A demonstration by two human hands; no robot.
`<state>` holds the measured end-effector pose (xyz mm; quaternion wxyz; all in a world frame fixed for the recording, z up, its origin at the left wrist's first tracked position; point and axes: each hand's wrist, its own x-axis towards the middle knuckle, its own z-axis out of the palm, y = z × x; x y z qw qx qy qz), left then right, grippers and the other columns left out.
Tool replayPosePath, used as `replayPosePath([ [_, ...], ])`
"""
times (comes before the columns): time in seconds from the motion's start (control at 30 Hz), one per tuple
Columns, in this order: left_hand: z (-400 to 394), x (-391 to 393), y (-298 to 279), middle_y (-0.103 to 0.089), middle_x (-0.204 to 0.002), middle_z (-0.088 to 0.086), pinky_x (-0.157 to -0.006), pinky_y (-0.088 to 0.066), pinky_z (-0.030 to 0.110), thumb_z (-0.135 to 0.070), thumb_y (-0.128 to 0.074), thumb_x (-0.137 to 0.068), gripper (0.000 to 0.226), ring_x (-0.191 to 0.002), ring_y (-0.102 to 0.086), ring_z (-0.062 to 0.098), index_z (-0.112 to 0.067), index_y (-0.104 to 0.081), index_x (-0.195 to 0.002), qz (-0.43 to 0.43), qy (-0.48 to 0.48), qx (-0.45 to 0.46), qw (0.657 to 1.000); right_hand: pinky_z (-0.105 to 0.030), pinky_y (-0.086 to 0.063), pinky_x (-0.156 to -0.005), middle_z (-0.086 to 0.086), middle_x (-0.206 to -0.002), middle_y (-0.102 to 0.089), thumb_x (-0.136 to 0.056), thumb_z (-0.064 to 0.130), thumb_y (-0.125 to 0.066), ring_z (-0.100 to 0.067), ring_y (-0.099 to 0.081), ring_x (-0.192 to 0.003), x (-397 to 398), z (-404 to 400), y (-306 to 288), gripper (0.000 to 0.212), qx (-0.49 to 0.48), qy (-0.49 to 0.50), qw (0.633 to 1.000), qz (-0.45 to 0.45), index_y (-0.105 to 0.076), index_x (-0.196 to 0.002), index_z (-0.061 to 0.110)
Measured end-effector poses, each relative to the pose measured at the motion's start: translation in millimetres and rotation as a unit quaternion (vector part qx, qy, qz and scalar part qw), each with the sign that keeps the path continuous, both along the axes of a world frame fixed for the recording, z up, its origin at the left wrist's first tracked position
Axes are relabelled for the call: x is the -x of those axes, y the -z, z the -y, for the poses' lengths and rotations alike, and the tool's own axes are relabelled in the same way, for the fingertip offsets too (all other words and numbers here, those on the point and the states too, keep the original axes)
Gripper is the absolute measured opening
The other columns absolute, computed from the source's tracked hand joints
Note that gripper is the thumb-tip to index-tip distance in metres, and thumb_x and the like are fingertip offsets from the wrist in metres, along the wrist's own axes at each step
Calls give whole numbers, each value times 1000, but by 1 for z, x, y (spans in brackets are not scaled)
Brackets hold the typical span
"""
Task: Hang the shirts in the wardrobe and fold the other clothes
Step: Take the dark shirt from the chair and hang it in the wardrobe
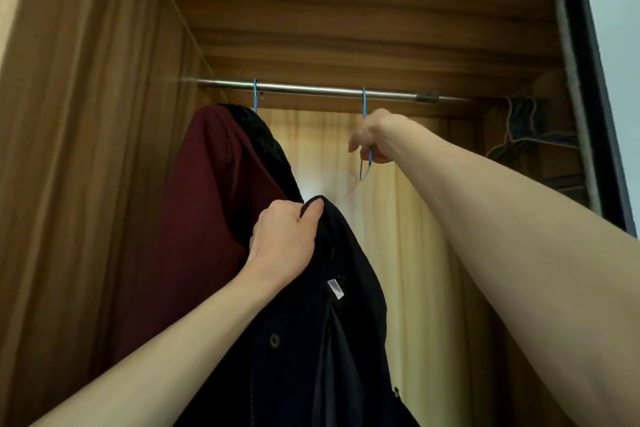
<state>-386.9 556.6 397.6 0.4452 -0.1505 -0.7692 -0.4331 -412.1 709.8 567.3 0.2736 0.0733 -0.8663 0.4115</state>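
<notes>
Head view, upward into wardrobe (104,114)

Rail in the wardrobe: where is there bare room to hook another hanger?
The rail is bare between the blue hook over the maroon garment and the hook the right hand holds, and from there to the dark collar. It is crowded far right, where spare hangers bunch.

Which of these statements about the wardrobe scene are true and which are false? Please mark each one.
1. The right hand pinches a blue hanger hooked on the metal rail. True.
2. The left hand is empty. False: it grips the dark shirt.
3. A maroon garment already hangs at the left. True.
4. The rail carries no hangers. False: two blue hooks sit on it.
</notes>
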Motion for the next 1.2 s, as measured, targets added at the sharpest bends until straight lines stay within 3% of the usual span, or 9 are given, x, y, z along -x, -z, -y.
replayPosePath([
  [0.1,1,-5,3,-31,-41,-11,-52,-32,30,-41,-55,-104,63,-44,-32,17,-16,-28,-52,-9,2,5,1000,-24,-54,-64,-3,-55,-68,-106,6,-51,-11,-59,-56,12,-8,10,17,-49,74,996,17,-61,-118,-1],
  [0.17,1,-7,8,-30,-40,-11,-48,-29,28,-41,-55,-105,63,-42,-29,12,-18,-28,-53,-22,6,-3,1000,-27,-50,-54,-8,-74,-75,-102,2,-54,-15,-61,-52,19,-10,9,17,-13,90,996,-22,-60,-117,0],
  [0.27,2,-4,14,-31,-44,-11,-48,-31,27,-42,-55,-105,61,-45,-31,12,-16,-30,-56,-29,17,-21,999,-37,-60,-68,-18,-101,-73,-90,-1,-65,-30,-70,-78,26,-14,9,11,7,104,988,-118,-63,-100,1],
  [0.37,1,1,19,-30,-49,-7,-51,-31,30,-41,-56,-105,60,-49,-31,14,-16,-28,-58,-34,29,-36,998,-48,-63,-81,-14,-100,-72,-92,9,-67,-35,-74,-90,32,-18,15,15,34,94,980,-172,-64,-106,8],
  [0.5,2,4,28,-28,-55,-1,-54,-27,35,-40,-56,-105,59,-53,-28,15,-14,-24,-62,-63,57,-59,995,-39,-60,-77,-10,-91,-76,-96,29,-54,-33,-71,-83,22,-22,54,19,96,87,962,-240,-66,-92,16],
  [0.67,0,2,35,-29,-58,1,-55,-27,37,-41,-57,-105,61,-56,-29,17,-6,-28,-64,-73,60,-61,994,-37,-55,-79,-3,-103,-67,-97,31,-63,-31,-65,-93,21,-33,112,18,68,34,985,-156,-59,-112,21],
  [0.8,-6,-5,40,-29,-57,3,-55,-27,39,-41,-57,-104,62,-56,-28,20,-8,-26,-62,-67,47,-33,996,-29,-38,-55,-1,-87,-60,-104,25,-53,-26,-56,-79,17,-49,144,13,47,18,982,-183,-59,-101,14],
  [0.97,-14,-16,50,-30,-57,5,-55,-28,39,-40,-57,-104,62,-55,-29,20,-7,-27,-62,-50,27,-9,998,-31,-36,-57,2,-65,-50,-99,34,-63,-17,-43,-60,-11,-70,175,29,86,-41,972,-214,-55,-78,16],
  [1.2,-9,-26,70,-30,-56,2,-54,-31,44,-40,-59,-103,61,-56,-29,18,-9,-28,-61,-33,-28,-18,999,-34,-29,-56,-8,-58,-39,-105,36,-49,-20,-34,-53,-55,-85,220,38,113,-83,960,-241,-71,-80,17],
])
